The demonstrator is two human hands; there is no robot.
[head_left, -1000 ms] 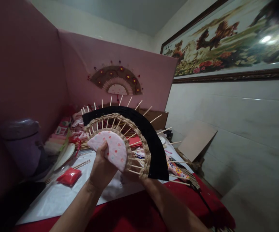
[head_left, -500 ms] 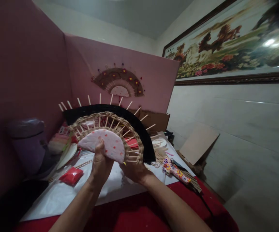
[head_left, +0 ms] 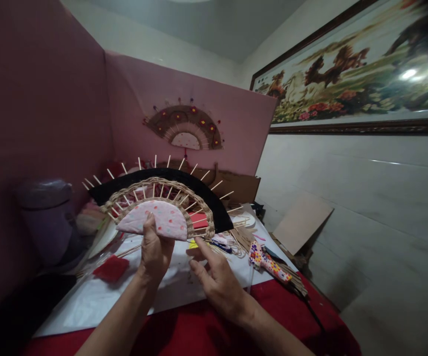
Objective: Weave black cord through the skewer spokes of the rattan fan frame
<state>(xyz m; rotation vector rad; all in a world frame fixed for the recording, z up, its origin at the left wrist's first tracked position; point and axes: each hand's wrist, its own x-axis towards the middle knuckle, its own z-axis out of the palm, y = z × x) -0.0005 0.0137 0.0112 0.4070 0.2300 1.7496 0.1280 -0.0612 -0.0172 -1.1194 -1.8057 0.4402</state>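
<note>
A fan-shaped craft is held up over the table, with a spotted pale half-round base, woven twine bands, a black outer band and thin sticks poking past its edge. My left hand grips it at the bottom of the base, thumb in front and fingers behind. Just below the fan's lower right corner is my right hand, its fingers apart and nothing in them; the index fingertip is close to the corner, and I cannot tell if it touches.
A red packet and a purple lidded container stand left. A flower-patterned glue gun lies right, near sticks and twine. A finished fan hangs on the pink panel behind; cardboard leans at the wall.
My right hand has come out from behind the fan, moved lower and opened. The fan, still in my left hand, has tilted and shifted slightly left.
</note>
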